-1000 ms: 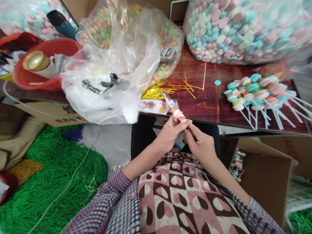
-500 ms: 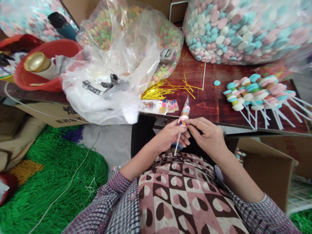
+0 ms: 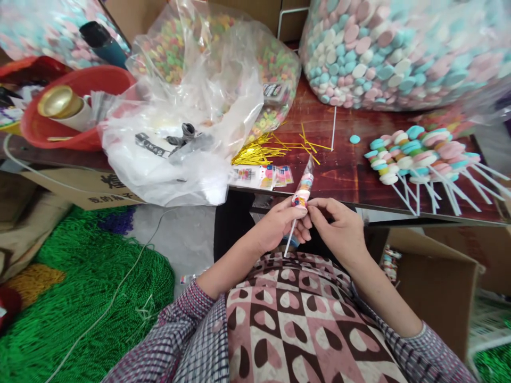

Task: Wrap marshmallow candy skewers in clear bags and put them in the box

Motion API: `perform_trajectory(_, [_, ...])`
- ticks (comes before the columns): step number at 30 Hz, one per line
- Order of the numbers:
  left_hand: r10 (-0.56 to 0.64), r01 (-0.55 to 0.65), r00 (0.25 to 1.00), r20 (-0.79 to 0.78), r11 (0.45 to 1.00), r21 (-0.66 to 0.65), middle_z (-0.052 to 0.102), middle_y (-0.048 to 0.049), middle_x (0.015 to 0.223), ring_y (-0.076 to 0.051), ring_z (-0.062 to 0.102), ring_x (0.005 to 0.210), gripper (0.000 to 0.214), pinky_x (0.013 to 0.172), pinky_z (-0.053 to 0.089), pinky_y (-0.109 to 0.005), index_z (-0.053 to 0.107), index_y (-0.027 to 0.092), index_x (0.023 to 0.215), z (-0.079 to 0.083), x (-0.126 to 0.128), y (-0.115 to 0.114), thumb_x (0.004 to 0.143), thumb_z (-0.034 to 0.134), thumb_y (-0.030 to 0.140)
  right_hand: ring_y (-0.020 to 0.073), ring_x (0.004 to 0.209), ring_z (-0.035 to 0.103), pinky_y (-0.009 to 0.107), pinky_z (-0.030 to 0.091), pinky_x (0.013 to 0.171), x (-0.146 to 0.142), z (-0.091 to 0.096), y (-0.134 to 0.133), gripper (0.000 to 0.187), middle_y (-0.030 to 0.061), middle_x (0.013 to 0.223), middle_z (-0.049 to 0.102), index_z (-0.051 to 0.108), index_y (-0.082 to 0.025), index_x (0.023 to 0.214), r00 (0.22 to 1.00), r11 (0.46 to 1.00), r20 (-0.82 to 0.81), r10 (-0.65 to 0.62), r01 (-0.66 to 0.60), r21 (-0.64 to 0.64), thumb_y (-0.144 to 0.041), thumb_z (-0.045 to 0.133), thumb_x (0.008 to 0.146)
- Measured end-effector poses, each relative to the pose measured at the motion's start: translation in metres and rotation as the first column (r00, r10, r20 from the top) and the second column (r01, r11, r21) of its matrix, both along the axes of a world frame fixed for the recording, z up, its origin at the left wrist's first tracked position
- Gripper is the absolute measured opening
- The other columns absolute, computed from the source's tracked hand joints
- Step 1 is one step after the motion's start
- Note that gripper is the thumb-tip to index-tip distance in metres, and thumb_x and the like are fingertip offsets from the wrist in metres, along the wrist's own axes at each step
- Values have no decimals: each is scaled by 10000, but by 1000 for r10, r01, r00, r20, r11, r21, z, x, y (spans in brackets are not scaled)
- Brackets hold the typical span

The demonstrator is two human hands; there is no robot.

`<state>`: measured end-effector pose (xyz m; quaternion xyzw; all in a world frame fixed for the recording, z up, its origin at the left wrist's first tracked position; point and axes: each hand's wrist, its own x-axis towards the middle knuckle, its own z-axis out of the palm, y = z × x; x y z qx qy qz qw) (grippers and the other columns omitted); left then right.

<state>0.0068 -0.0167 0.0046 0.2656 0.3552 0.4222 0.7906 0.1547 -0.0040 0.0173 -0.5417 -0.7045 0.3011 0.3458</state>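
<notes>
One wrapped candy skewer (image 3: 305, 184) pokes above the closed fingers of your left hand (image 3: 282, 217), presumably for access; right hand (image 3: 338, 227) half-curled alongside, can't tell if gripping.

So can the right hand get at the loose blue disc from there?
Probably yes: nothing seems to stand between the right hand and the blue disc, though that hand looks busy at the candy stick.

The candy (image 3: 305, 185), layered in pastel colours inside a clear printed wrapper (image 3: 299, 200), slanted out from the left hand (image 3: 282, 219), its white stick (image 3: 290, 238) jutting below.
</notes>
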Motion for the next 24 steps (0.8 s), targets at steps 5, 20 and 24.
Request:
perform_trajectory(5, [10, -10, 1000, -13, 1000, 7, 594, 28, 624, -123, 593, 483, 228, 468, 472, -228, 492, 190, 884, 3, 1, -1, 758, 606, 343, 178, 695, 660, 322, 533, 688, -1, 1, 0, 180, 44, 815, 738, 723, -199, 892, 981, 972, -192, -39, -8, -236, -323, 621, 811])
perform_trajectory(20, [-10, 16, 993, -114, 999, 50, 545, 79, 549, -98, 520, 396, 485, 415, 419, -195, 487, 202, 1282, 6, 1, 0, 821, 570, 325, 118, 580, 519, 254, 417, 575, 3, -4, 0, 138, -3, 663, 629, 650, -187, 733, 961, 949, -258, -102, 16, -315, -322, 636, 761])
perform_trajectory(24, [15, -12, 979, -204, 1000, 15, 514, 94, 513, -86, 484, 362, 647, 389, 376, -185, 416, 145, 1418, 11, 2, -1, 813, 563, 324, 107, 546, 477, 245, 387, 542, 7, -8, 1, 164, -21, 617, 579, 644, -190, 737, 928, 931, -362, -88, -53, -362, -352, 660, 760])
